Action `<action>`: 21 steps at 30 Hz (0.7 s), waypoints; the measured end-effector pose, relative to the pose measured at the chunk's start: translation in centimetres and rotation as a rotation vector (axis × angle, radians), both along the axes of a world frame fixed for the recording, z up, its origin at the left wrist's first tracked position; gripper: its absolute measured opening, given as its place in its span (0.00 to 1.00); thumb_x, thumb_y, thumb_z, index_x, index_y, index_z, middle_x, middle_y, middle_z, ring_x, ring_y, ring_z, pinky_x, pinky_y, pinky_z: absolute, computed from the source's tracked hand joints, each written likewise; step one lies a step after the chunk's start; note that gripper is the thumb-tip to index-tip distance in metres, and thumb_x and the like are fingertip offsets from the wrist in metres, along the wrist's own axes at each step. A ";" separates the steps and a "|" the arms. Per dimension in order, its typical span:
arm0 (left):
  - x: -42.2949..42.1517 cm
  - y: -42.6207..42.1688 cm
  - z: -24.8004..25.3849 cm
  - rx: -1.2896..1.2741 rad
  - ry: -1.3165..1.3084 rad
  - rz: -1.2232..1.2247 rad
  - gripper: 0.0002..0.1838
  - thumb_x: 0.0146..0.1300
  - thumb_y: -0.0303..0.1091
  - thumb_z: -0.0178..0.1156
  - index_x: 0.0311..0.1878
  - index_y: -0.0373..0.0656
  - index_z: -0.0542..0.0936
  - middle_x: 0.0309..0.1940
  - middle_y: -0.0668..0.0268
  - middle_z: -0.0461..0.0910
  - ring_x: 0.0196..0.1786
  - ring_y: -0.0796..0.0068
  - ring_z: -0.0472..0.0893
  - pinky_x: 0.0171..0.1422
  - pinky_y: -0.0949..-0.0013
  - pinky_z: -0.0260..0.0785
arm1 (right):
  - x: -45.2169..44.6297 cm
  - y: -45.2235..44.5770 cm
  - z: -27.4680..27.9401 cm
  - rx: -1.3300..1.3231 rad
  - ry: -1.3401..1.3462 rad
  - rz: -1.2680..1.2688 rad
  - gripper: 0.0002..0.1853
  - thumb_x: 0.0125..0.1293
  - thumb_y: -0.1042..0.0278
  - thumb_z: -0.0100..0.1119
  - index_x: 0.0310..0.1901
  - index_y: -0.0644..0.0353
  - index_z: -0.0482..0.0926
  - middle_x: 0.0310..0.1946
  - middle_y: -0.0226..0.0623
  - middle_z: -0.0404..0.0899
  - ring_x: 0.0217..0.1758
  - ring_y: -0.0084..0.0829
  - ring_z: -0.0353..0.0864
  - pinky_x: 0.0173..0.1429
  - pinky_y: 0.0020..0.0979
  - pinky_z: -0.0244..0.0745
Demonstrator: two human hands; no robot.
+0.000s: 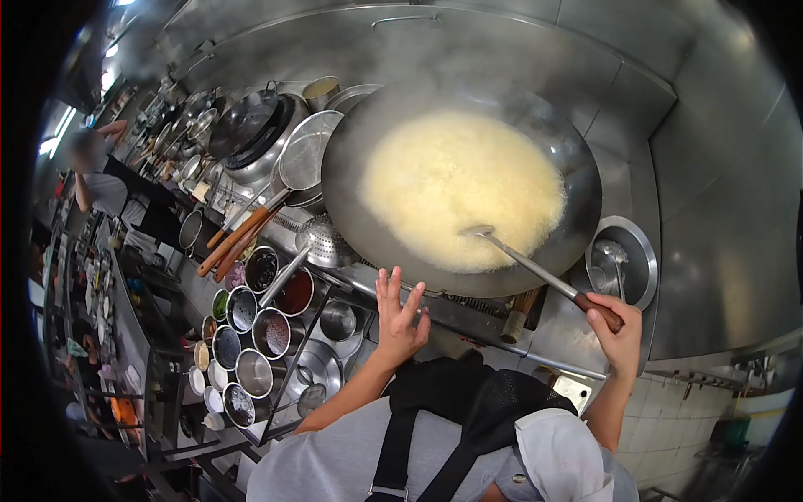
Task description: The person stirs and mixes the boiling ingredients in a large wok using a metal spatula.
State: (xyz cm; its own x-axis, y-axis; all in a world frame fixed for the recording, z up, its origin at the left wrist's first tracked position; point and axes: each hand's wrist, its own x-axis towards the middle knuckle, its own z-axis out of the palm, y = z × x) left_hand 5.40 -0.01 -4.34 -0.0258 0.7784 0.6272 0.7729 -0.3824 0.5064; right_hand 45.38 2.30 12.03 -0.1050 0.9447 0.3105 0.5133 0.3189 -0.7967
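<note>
A large dark wok [351, 201] holds a wide pool of pale yellow, bubbling food [460, 176], with steam above it. My right hand [617, 330] is wrapped round the wooden handle of a long metal ladle [531, 266], whose head rests in the food near the front. My left hand [401, 314] is raised just in front of the wok's near rim, its fingers apart and nothing in it. Left of the wok lies a perforated metal scoop [326, 241], below a round mesh strainer [309, 151] with a wooden handle.
Seasoning pots [272, 333] stand on a rack at the lower left. A metal bowl [640, 268] with a ladle sits right of the wok. More woks [242, 125] are at the upper left. Another person [104, 188] stands at the far left.
</note>
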 end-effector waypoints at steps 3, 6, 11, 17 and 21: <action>-0.3 0.0 0.3 -0.001 0.013 -0.022 0.38 0.59 0.23 0.70 0.76 0.50 0.80 0.90 0.42 0.54 0.90 0.22 0.49 0.87 0.20 0.47 | 1.0 -2.2 1.2 -0.045 -0.030 -0.018 0.15 0.66 0.74 0.76 0.53 0.67 0.91 0.41 0.43 0.93 0.38 0.26 0.89 0.45 0.25 0.79; -0.6 -0.1 0.6 -0.018 0.029 -0.043 0.38 0.58 0.23 0.71 0.76 0.49 0.80 0.90 0.42 0.54 0.89 0.20 0.49 0.87 0.20 0.48 | 1.0 -3.0 0.9 -0.038 0.018 -0.026 0.15 0.66 0.74 0.75 0.53 0.67 0.91 0.41 0.44 0.93 0.38 0.26 0.88 0.44 0.25 0.77; -1.1 -0.2 1.0 -0.040 0.035 -0.079 0.41 0.56 0.23 0.72 0.78 0.50 0.79 0.89 0.42 0.54 0.89 0.20 0.50 0.86 0.19 0.49 | -1.1 -2.6 -1.3 -0.115 0.111 -0.019 0.15 0.68 0.74 0.75 0.55 0.66 0.91 0.42 0.41 0.94 0.37 0.22 0.86 0.42 0.24 0.75; -2.1 -0.2 0.5 -0.034 0.043 -0.119 0.43 0.56 0.24 0.73 0.79 0.53 0.79 0.89 0.43 0.55 0.89 0.21 0.50 0.86 0.20 0.49 | -8.2 1.8 -4.3 -0.243 0.282 0.062 0.17 0.74 0.68 0.75 0.60 0.67 0.90 0.46 0.37 0.94 0.45 0.18 0.87 0.50 0.24 0.80; -2.7 -0.1 0.3 -0.033 0.053 -0.158 0.44 0.56 0.24 0.73 0.80 0.54 0.78 0.90 0.43 0.55 0.89 0.21 0.50 0.86 0.19 0.49 | -13.8 7.0 -7.4 -0.138 0.317 0.109 0.18 0.75 0.66 0.74 0.61 0.68 0.88 0.46 0.39 0.94 0.47 0.23 0.89 0.53 0.28 0.83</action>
State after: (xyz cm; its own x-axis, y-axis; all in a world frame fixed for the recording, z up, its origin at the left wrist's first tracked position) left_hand 2.71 -0.13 -4.01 0.1310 0.7906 0.5982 0.7306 -0.4848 0.4808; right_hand 31.61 9.28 4.61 -0.1261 0.9686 0.2141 0.2026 0.2364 -0.9503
